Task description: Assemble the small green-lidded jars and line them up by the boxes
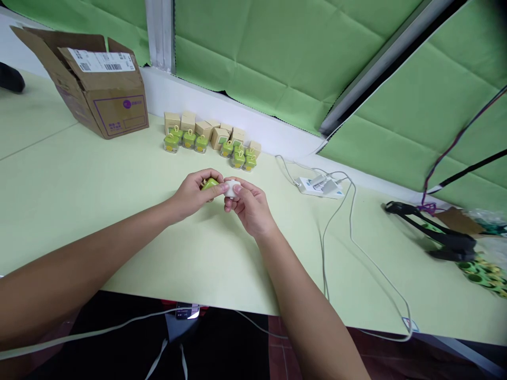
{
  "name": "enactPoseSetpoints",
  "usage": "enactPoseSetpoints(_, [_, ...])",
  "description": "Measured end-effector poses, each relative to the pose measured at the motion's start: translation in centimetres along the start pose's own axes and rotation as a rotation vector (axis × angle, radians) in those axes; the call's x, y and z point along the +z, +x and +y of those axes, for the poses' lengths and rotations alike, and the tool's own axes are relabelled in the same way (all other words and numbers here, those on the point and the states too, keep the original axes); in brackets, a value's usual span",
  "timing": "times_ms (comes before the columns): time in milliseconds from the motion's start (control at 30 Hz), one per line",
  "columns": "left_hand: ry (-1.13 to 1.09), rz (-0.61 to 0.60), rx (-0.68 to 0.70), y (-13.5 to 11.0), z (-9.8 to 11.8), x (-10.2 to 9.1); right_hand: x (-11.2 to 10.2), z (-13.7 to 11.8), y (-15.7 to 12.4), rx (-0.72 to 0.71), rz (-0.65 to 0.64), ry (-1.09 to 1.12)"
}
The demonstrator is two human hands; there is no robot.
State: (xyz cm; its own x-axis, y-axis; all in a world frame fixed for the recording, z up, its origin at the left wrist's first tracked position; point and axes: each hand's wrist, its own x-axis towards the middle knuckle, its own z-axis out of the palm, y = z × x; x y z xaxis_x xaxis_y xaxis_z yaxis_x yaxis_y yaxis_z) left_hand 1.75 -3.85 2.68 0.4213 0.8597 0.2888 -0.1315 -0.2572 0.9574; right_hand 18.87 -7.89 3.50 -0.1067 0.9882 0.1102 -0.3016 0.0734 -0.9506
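Note:
My left hand (195,192) is closed around a small green case with a cord loop (209,183), held just above the table. Close beside it, my right hand (251,203) pinches a small white rounded piece (232,188) between thumb and fingers. The left thumb reaches across to the white piece. What the white piece is, I cannot make out. Beyond my hands stand several small green-topped clear cases (201,142) with cord loops, in two groups. Small tan cartons (204,128) are lined up behind them along the wall.
An open cardboard box (119,108) stands at the back left. A white power strip (320,187) with plugs and cables lies right of centre. At the far right are a black handled tool (435,232) and green-yellow pieces (485,274). A phone (187,311) shows below the table's edge.

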Motion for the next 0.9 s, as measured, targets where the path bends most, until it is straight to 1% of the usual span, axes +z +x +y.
enactPoseSetpoints(200, [0.010, 0.014, -0.004, -0.15, 0.34, 0.29, -0.07, 0.14, 0.03, -0.003, 0.013, -0.034])
enactPoseSetpoints(400, [-0.034, 0.003, -0.075, -0.35, 0.49, 0.52, -0.12, 0.52, -0.05, -0.019, -0.001, -0.101])
enactPoseSetpoints(500, [-0.054, -0.019, -0.049, -0.40, 0.46, 0.63, 0.14, 0.40, -0.17, -0.021, -0.006, -0.115])
enactPoseSetpoints(600, [-0.128, -0.059, -0.037, -0.47, 0.46, 0.71, 0.37, 0.23, -0.25, -0.014, 0.000, -0.105])
enactPoseSetpoints(767, [-0.194, -0.110, -0.089, -0.54, 0.55, 0.50, 0.24, 0.24, -0.25, 0.001, -0.011, -0.100])
enactPoseSetpoints(900, [-0.232, -0.149, -0.163, -0.42, 0.49, 0.07, -0.04, 0.21, -0.35, 0.024, -0.040, -0.097])
